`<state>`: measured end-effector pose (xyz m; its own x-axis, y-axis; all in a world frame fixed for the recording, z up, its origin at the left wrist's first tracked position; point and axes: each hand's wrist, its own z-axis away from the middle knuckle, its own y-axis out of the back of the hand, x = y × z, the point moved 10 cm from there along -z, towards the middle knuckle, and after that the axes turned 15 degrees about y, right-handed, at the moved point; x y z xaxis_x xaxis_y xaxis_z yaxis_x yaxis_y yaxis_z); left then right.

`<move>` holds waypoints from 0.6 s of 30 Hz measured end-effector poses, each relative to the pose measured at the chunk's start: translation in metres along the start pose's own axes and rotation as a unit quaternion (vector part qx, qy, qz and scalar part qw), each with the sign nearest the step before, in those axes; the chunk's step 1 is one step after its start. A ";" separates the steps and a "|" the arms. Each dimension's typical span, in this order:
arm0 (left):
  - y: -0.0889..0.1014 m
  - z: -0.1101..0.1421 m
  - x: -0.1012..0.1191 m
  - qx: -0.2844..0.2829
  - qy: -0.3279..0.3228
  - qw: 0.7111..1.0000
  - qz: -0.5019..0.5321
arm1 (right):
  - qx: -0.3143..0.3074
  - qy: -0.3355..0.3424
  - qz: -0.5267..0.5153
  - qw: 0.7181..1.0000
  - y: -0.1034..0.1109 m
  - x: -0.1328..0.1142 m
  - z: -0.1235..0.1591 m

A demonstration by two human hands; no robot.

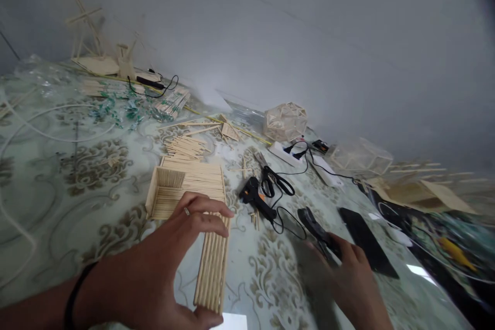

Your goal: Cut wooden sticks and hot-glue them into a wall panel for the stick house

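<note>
My left hand is closed around a narrow panel of thin wooden sticks laid side by side, with the thumb at its near end and the fingers over its far end. Just beyond, a larger stick structure with low walls lies on the patterned table cover. My right hand, slightly blurred, grips a black plier-like hand tool whose jaws point away from me. A black glue gun and black-handled scissors lie between the hands, farther back.
Loose sticks lie behind the structure. A white power strip with plugged black cords stands near the wall. A dark flat slab is at the right. Stick models and plastic-wrapped stick bundles line the back.
</note>
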<state>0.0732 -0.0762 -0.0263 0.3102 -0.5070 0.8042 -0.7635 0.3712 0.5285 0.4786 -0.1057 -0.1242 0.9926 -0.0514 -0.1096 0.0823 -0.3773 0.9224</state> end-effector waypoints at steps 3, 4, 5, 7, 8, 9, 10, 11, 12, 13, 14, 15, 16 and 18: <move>0.000 -0.002 -0.001 0.010 -0.001 1.000 -0.003 | -0.015 -0.015 0.032 0.999 -0.004 0.022 0.018; -0.001 -0.003 -0.003 0.011 0.001 1.000 -0.009 | -0.020 -0.023 0.039 0.999 -0.005 0.028 0.022; -0.002 -0.003 -0.004 0.012 0.003 1.000 -0.016 | -0.024 -0.033 0.045 0.998 -0.005 0.032 0.025; -0.004 -0.003 -0.007 0.010 0.009 1.000 -0.025 | -0.033 -0.050 0.054 0.997 -0.008 0.040 0.027; -0.004 -0.003 -0.008 0.009 0.011 1.000 -0.028 | -0.036 -0.054 0.056 0.996 -0.010 0.042 0.027; -0.005 -0.003 -0.009 0.008 0.013 0.999 -0.030 | -0.039 -0.053 0.058 0.996 -0.012 0.044 0.027; -0.005 -0.003 -0.009 0.007 0.015 0.999 -0.030 | -0.043 -0.050 0.058 0.996 -0.015 0.045 0.026; -0.004 -0.004 -0.010 0.005 0.016 0.999 -0.031 | -0.044 -0.048 0.058 0.996 -0.017 0.046 0.025; -0.004 -0.005 -0.011 0.004 0.017 0.999 -0.030 | -0.043 -0.047 0.056 0.996 -0.019 0.047 0.024; -0.003 -0.006 -0.012 0.004 0.018 0.999 -0.029 | -0.041 -0.047 0.052 0.997 -0.020 0.048 0.023; -0.001 -0.008 -0.014 0.005 0.021 0.999 -0.030 | -0.036 -0.047 0.044 0.997 -0.020 0.048 0.022; 0.001 -0.010 -0.016 0.007 0.025 0.999 -0.033 | -0.027 -0.044 0.034 0.998 -0.018 0.046 0.020; 0.003 -0.011 -0.018 0.009 0.029 0.999 -0.037 | -0.009 -0.037 0.024 0.999 -0.013 0.041 0.016; 0.006 -0.014 -0.021 0.010 0.037 0.999 -0.038 | 0.041 -0.011 0.003 0.999 0.004 0.021 0.007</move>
<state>0.0699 -0.0523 -0.0366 0.4071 -0.4745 0.7804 -0.7471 0.3186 0.5834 0.4995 -0.1147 -0.1252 0.9909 -0.0740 -0.1125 0.0674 -0.4507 0.8901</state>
